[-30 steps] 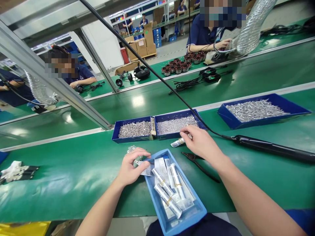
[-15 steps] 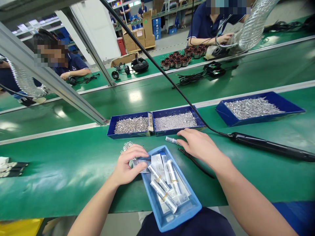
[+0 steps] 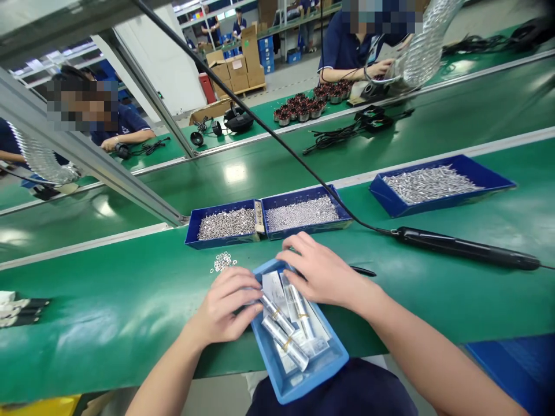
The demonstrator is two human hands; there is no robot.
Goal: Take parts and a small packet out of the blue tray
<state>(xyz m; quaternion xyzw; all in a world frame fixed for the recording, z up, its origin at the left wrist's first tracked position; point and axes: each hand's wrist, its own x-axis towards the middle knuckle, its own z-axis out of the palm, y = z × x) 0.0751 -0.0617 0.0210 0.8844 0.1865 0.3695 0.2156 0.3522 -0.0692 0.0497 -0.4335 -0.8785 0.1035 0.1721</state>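
Note:
A light blue tray [image 3: 321, 370] lies at the near table edge with several silver tubes [image 3: 284, 344] bound by yellow bands and white packets [image 3: 273, 283] in it. My left hand [image 3: 228, 306] rests on the tray's left rim, fingers pressed together, tips against the end of a tube; what they pinch is hidden. My right hand [image 3: 318, 271] hovers palm down over the tray's far end with fingers curled, and anything under them is hidden. A small heap of washers [image 3: 222, 261] lies just beyond my left hand.
Two dark blue bins of screws [image 3: 225, 224] [image 3: 301, 212] stand beyond the tray, a third [image 3: 427, 184] to the right. A black electric screwdriver [image 3: 459, 248] with its cable lies right, a plier handle [image 3: 362, 270] beside my right hand. Gloves [image 3: 17, 306] lie left. Other people work across the belt.
My right hand has come from the table beside the screw bins, where it held a small tube, back over the tray. My left hand stays at the tray's left rim.

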